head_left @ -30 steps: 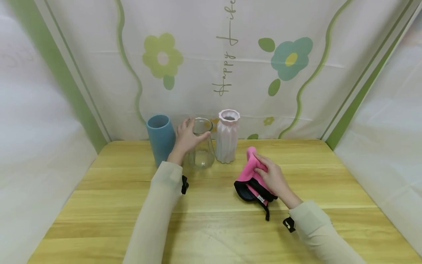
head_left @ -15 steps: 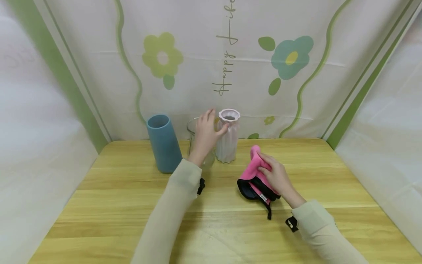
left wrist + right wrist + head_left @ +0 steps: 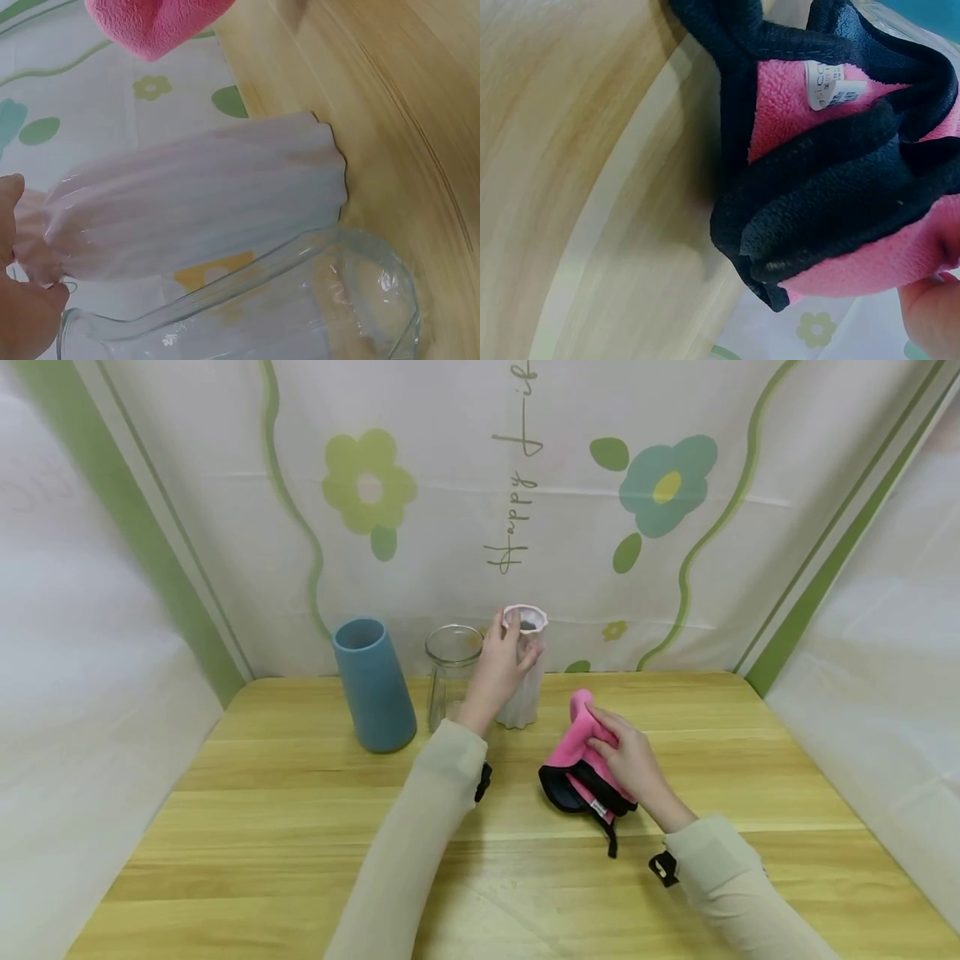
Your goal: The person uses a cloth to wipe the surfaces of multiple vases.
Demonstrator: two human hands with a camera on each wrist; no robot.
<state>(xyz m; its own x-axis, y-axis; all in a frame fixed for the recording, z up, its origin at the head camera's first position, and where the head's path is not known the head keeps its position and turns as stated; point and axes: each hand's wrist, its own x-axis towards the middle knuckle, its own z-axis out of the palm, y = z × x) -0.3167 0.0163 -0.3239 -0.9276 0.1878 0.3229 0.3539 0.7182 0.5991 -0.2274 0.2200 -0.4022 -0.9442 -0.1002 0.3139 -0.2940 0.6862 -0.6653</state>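
My left hand [image 3: 497, 672] grips the neck of a pale pink-white ribbed vase [image 3: 520, 702], which stands upright at the back of the table. In the left wrist view, the thumb and a finger lie on either side of the vase's narrow neck [image 3: 37, 244]. A clear glass vase [image 3: 454, 647] stands just left of it, partly hidden by that hand. To the right, my right hand [image 3: 633, 764] pinches a folded pink fleece cloth [image 3: 576, 743] with black edging, a black loop and a white label [image 3: 829, 84]. Its dark inner side [image 3: 832, 195] shows in the right wrist view.
A tall blue vase [image 3: 375, 689] stands left of the glass one. Behind the row hangs a white curtain [image 3: 450, 527] with flowers and lettering, with more fabric on both sides. The wooden table [image 3: 262, 843] stretches toward the front.
My left hand has moved right, from the glass vase's rim to the pale ribbed vase's neck, and now grips it. The right hand and pink cloth shifted slightly right, then stayed still.
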